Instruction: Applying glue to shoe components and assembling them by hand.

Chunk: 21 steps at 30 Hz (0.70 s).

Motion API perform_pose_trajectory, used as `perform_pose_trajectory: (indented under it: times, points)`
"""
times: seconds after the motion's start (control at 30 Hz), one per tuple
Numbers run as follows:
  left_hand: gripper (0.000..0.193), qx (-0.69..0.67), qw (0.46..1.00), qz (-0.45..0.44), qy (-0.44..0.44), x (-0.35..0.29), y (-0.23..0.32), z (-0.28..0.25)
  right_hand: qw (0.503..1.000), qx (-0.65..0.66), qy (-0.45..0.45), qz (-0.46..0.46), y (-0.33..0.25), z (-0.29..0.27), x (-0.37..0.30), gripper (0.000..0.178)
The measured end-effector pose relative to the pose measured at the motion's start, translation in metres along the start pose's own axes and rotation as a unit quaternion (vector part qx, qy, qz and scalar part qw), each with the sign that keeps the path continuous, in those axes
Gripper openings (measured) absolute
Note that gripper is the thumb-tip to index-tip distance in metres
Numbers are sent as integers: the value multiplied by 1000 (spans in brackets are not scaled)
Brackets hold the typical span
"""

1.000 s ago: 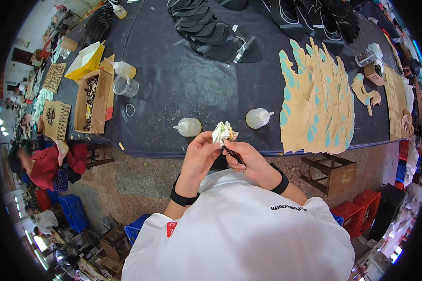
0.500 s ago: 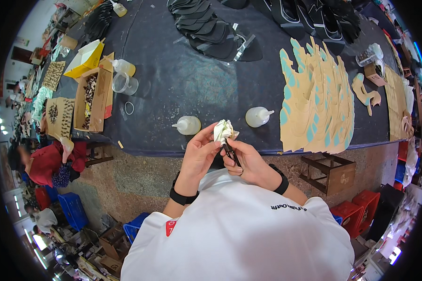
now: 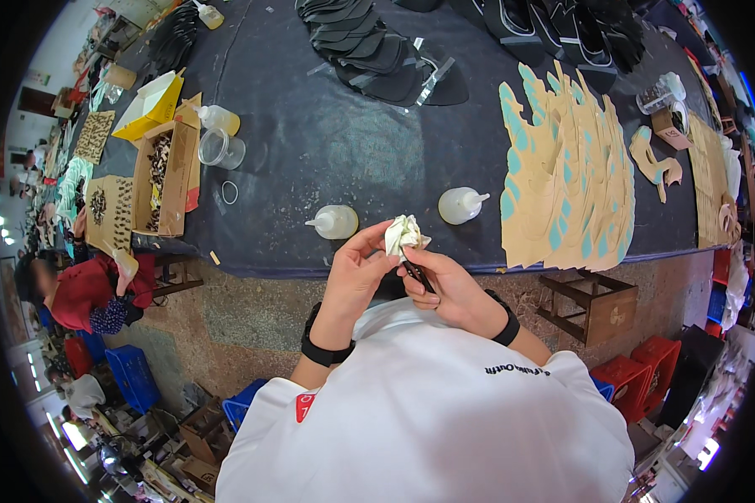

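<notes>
Left hand (image 3: 348, 283): pinched nearly closed on crumpled white cloth (image 3: 405, 235).
Right hand (image 3: 450, 291): curled around slim dark piece (image 3: 419, 276), thumb near cloth.
Cloth: between hands, at tabletop (image 3: 386, 147)'s six o'clock edge.
Grip: steady, light pinch seems best.
Left bottle (image 3: 337, 222): nine o'clock from cloth.
Right bottle (image 3: 460, 206): two o'clock.

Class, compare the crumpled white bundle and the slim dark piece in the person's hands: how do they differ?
The white bundle is pale and crumpled into folds; the dark piece is black and slender. The white bundle shows higher in view, at the left hand; the dark piece shows lower, in the right hand. Both are handheld.
</notes>
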<state>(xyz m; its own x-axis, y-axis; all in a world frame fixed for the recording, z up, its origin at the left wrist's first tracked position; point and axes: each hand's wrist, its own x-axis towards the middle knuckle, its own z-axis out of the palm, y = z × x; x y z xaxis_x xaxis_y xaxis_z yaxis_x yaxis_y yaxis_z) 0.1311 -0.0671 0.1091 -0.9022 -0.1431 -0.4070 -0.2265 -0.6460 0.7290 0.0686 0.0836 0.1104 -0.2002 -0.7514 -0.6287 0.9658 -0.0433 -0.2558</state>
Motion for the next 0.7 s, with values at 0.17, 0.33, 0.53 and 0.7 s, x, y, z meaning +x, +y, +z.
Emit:
perform_pose_trajectory:
  times: [0.17,0.33,0.53,0.7]
  points:
    - [48,-1,1000,-10,-2,-1,1,0,1000,1,-5,-4,3,-4,1,31]
    - [52,-6,1000,-20,-3,-1,2,-1,1000,2,-4,-16,3,-2,-1,29]
    - [45,-53,998,-42,14,-2,0,-3,999,-11,8,-35,4,-2,-2,27]
    - [36,-44,998,-41,8,-4,1,-2,999,-10,12,-40,5,-2,-3,26]
